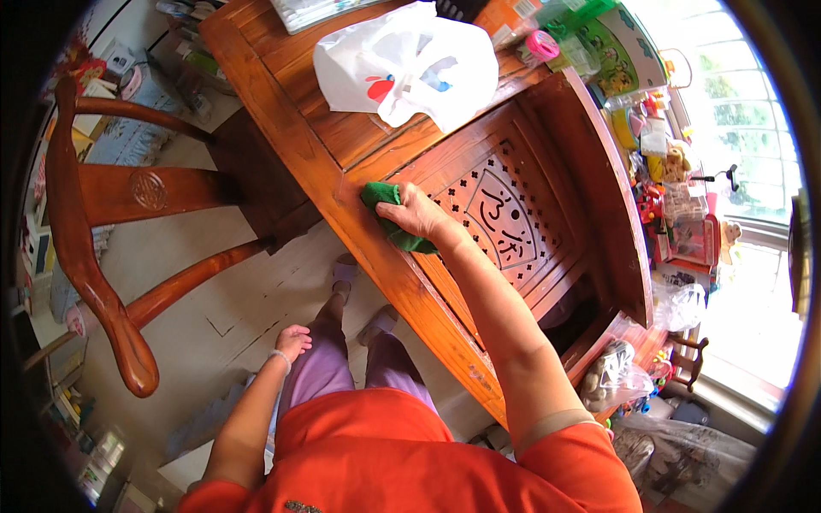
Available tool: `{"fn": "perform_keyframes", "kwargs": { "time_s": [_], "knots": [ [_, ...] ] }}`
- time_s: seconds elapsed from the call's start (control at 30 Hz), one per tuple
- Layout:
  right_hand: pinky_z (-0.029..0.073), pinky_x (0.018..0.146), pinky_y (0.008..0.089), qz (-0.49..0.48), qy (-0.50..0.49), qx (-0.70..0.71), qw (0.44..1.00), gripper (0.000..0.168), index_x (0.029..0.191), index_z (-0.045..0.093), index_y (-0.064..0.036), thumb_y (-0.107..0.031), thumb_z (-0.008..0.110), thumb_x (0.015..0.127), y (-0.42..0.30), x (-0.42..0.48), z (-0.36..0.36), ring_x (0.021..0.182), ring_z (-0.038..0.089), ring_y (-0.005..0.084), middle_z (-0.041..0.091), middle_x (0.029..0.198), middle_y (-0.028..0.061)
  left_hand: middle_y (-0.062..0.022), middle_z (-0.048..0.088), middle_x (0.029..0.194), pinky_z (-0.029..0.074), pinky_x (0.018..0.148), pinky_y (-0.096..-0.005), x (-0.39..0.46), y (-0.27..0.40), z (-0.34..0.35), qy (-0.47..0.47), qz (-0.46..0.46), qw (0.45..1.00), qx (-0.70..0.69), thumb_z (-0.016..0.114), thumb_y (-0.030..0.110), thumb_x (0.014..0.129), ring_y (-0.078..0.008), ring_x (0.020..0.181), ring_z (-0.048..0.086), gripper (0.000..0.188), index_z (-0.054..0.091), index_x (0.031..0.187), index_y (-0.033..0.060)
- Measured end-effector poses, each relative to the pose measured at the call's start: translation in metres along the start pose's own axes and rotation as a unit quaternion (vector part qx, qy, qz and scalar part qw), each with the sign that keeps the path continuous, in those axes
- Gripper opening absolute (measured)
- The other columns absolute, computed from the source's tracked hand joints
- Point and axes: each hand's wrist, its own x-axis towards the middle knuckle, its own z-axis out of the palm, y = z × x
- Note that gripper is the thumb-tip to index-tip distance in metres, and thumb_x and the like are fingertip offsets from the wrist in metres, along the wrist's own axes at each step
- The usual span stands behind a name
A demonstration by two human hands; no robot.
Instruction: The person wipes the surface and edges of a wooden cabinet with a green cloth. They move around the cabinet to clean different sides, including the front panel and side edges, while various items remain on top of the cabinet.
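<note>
Bunched in my right hand [415,210] is a green cloth [383,193], pressed against the front rim of a reddish-brown wooden tea table [308,138]. Right beside it lies the table's recessed tray panel [507,211], pierced with small flower-shaped holes and carved characters in a fan shape. My left hand [294,341] hangs low by my left thigh, a bracelet on its wrist. Nothing shows in it, and its fingers are loosely curled. A white plastic bag [359,77] with red and blue print rests on the tabletop beyond my right hand.
A wooden armchair [102,192] stands at the left. Toys and packages [680,211] crowd the window side. A raised curved wooden board [596,167] borders the tray, with a dark opening [571,314] near its lower end. A pink-lidded jar [540,46] stands behind the bag.
</note>
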Motion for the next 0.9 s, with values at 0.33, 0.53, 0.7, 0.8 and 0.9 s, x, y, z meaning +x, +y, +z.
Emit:
{"fn": "perform_keyframes", "kwargs": {
  "time_s": [0.33,0.53,0.7,0.8,0.9],
  "knots": [
    [0.048,0.062,0.0360,0.043,-0.012,-0.086,0.995,0.031,0.083,0.057,0.002,-0.027,0.061,0.074,-0.002,0.005,-0.001,0.067,0.060,0.0237,0.061,0.073,0.0179,-0.0079,0.063,0.084,0.047,0.056,-0.0264,0.000,0.000,-0.008,0.002,-0.007,0.999,0.033,0.047,0.006,0.083,-0.0148,0.067,0.061,0.021,0.057,0.101,0.0051],
    [0.048,0.058,0.0311,0.032,-0.081,-0.121,0.989,0.028,0.085,0.061,0.000,-0.027,0.060,0.075,0.006,-0.038,-0.021,0.066,0.059,0.0160,0.062,0.074,0.0071,-0.0080,0.063,0.083,0.047,0.055,-0.0271,0.004,0.004,-0.014,0.016,-0.013,0.999,0.043,0.047,0.005,0.082,-0.0150,0.065,0.060,0.022,0.057,0.100,0.0051],
    [0.050,0.062,0.0369,0.027,0.002,0.002,1.000,0.034,0.088,0.058,0.002,-0.030,0.060,0.077,0.014,-0.007,0.003,0.068,0.063,0.0246,0.063,0.073,0.0167,-0.0094,0.063,0.085,0.047,0.055,-0.0270,0.002,0.019,-0.003,-0.008,0.003,1.000,0.030,0.047,0.004,0.083,-0.0155,0.066,0.061,0.021,0.057,0.101,0.0045],
    [0.048,0.071,0.0375,-0.055,0.078,-0.105,0.990,0.042,0.107,0.056,-0.004,-0.033,0.061,0.078,0.042,-0.051,0.018,0.079,0.060,0.0353,0.061,0.082,0.0205,-0.0103,0.063,0.087,0.048,0.056,-0.0267,-0.003,0.021,0.004,-0.022,0.015,0.999,0.030,0.045,0.005,0.084,-0.0162,0.069,0.062,0.022,0.057,0.103,0.0034],
    [0.049,0.070,0.0375,0.034,-0.047,-0.131,0.990,0.047,0.117,0.052,-0.005,-0.031,0.060,0.079,0.040,-0.097,-0.005,0.076,0.061,0.0329,0.061,0.083,0.0212,-0.0107,0.063,0.088,0.048,0.057,-0.0265,-0.001,0.018,0.004,-0.017,0.007,0.999,0.044,0.045,0.005,0.084,-0.0164,0.070,0.062,0.024,0.056,0.104,0.0031]
  ]
}}
